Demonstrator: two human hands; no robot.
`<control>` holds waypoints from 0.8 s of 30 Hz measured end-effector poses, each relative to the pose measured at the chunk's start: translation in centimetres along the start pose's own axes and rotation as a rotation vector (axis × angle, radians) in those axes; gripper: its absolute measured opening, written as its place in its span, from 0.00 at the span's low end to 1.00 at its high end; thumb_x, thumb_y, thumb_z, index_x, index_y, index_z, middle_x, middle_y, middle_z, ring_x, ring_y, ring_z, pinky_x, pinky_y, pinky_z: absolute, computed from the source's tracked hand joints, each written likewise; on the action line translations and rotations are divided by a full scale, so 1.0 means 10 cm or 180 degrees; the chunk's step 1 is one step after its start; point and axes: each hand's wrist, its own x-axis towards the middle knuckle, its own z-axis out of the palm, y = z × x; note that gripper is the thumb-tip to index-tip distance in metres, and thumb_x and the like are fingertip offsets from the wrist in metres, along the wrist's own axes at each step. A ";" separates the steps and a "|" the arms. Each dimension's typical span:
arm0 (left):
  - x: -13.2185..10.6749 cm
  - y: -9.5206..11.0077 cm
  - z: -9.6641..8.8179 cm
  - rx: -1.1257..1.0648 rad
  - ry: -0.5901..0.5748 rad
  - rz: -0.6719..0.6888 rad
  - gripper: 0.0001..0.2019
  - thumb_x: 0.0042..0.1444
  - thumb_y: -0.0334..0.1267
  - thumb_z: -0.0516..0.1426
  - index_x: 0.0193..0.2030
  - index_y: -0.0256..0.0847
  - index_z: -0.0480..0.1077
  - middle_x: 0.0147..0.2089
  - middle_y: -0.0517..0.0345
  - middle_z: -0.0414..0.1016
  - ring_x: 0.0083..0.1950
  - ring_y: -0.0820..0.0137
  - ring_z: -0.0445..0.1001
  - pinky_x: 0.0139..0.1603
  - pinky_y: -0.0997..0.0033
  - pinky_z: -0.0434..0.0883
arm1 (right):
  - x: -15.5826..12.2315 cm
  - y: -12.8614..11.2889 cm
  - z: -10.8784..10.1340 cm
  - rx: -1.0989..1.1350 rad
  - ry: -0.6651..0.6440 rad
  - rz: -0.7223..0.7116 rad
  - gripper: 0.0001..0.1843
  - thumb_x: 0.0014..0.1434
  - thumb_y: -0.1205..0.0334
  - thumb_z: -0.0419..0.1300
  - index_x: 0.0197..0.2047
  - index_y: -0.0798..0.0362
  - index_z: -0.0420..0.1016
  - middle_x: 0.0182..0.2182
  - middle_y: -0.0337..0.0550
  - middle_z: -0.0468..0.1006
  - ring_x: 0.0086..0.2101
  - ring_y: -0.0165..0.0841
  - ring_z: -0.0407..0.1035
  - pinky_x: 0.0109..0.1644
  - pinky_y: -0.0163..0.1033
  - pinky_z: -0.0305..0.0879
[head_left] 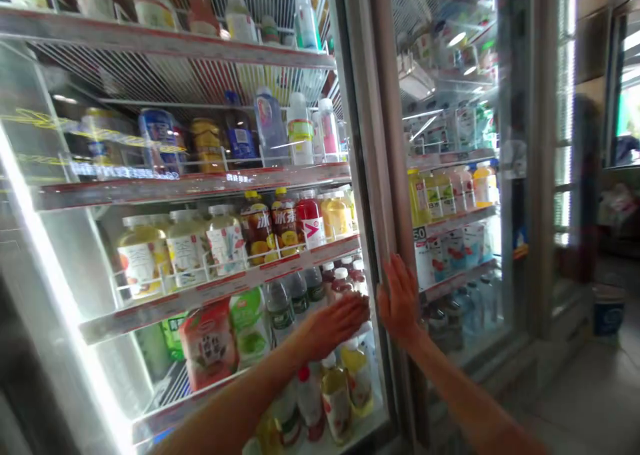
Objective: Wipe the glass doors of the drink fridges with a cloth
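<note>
The frame [384,175] is touched by the right hand [399,303], its grip unclenched with fingers extended; just to the left, the left hand [333,328] is held flat, fingers straight, its tips blurred. On the shelf at left, three front-row white-capped bottles [187,256], two yellow-capped bottles [258,227] marked "冰" and one red bottle [310,220] marked "V" are lined up. "50" can be read on a tag [419,234] at right.

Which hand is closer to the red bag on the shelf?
Left. The left hand is to the right of the red bag, past the green bag; the right hand is farther right, at the metal door frame.
</note>
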 end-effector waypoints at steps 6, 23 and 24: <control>-0.39 0.13 -0.06 0.0161 0.0088 -0.0809 0.27 0.59 0.32 0.50 0.65 0.36 0.52 0.70 0.47 0.48 0.71 0.60 0.45 0.69 0.52 0.48 | -0.28 -0.21 0.01 0.0097 -0.0232 0.0105 0.31 0.62 0.66 0.46 0.68 0.48 0.45 0.65 0.51 0.56 0.64 0.40 0.48 0.65 0.58 0.47; -1.37 0.21 -0.39 0.0214 -0.0178 -0.0590 0.24 0.59 0.34 0.51 0.63 0.40 0.57 0.68 0.53 0.53 0.69 0.64 0.49 0.70 0.58 0.46 | -0.39 -0.89 0.28 0.0650 -0.0630 -0.0712 0.34 0.58 0.72 0.48 0.67 0.53 0.46 0.65 0.53 0.56 0.66 0.40 0.43 0.67 0.57 0.43; -1.44 0.18 -0.43 0.0303 -0.0111 -0.0896 0.24 0.58 0.33 0.52 0.63 0.41 0.57 0.68 0.52 0.53 0.70 0.63 0.48 0.70 0.56 0.45 | -0.38 -0.93 0.29 0.0687 -0.0616 -0.0718 0.34 0.58 0.73 0.49 0.67 0.53 0.47 0.65 0.53 0.55 0.66 0.41 0.43 0.67 0.57 0.43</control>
